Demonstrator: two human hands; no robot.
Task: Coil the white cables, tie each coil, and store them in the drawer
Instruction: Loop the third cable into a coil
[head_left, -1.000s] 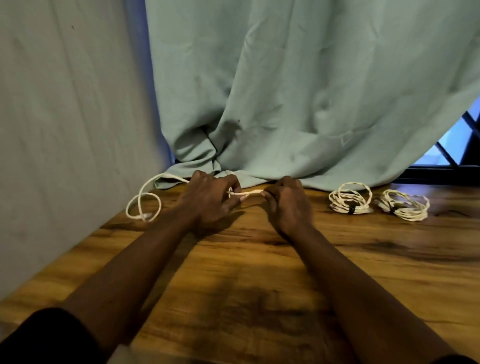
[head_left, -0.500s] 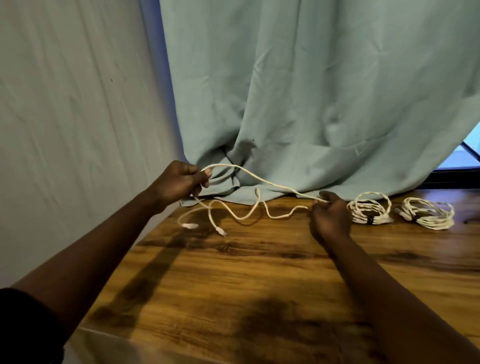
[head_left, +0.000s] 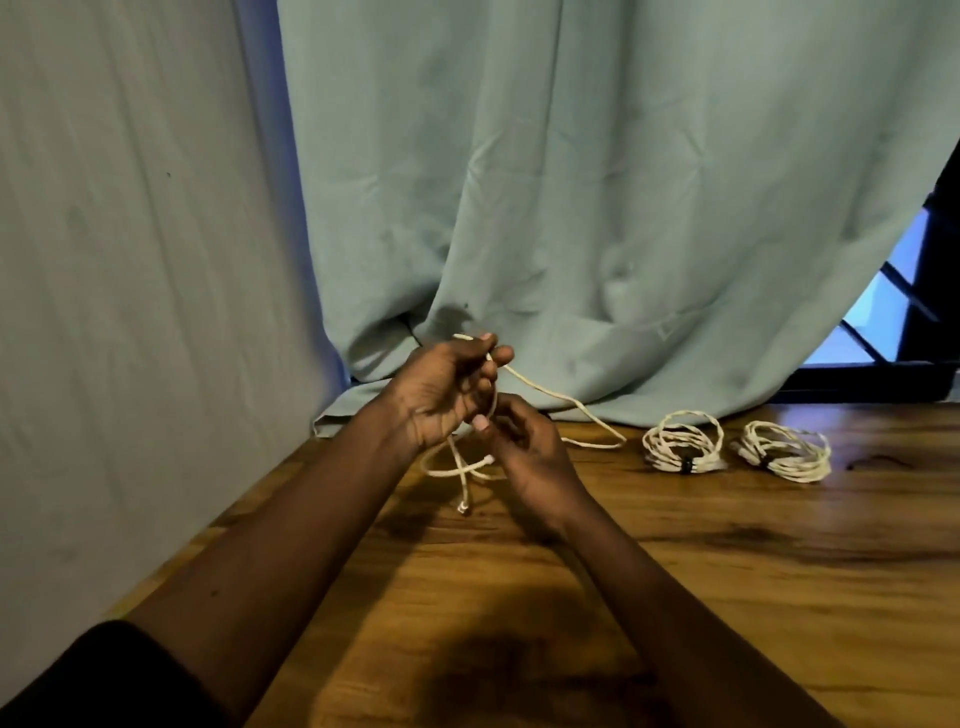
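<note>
The left hand (head_left: 447, 389) and right hand (head_left: 524, 447), spread apart half a second ago, are now meeting at frame centre — fingers closing on the loose white cable (head_left: 566, 402), so a third coil is beginning. Two tied coils (head_left: 683, 441) are lying centre-right on the wooden table (head_left: 675, 597) — pale curtain (head_left: 571, 182) behind, drawer unseen.

The loose cable (head_left: 550, 396) is a creamy white, and so are the two coils, the nearer coil (head_left: 682, 442) cinched by a small black tie (head_left: 687, 464) and the farther coil (head_left: 785, 450) the same pale cream. The table (head_left: 727, 597) is warm orange-brown wood with dark, streaky grain. The curtain (head_left: 597, 182) is a plain, muted sea-green. The wall (head_left: 130, 260) is off-white. The sleeve (head_left: 104, 680) is black.
</note>
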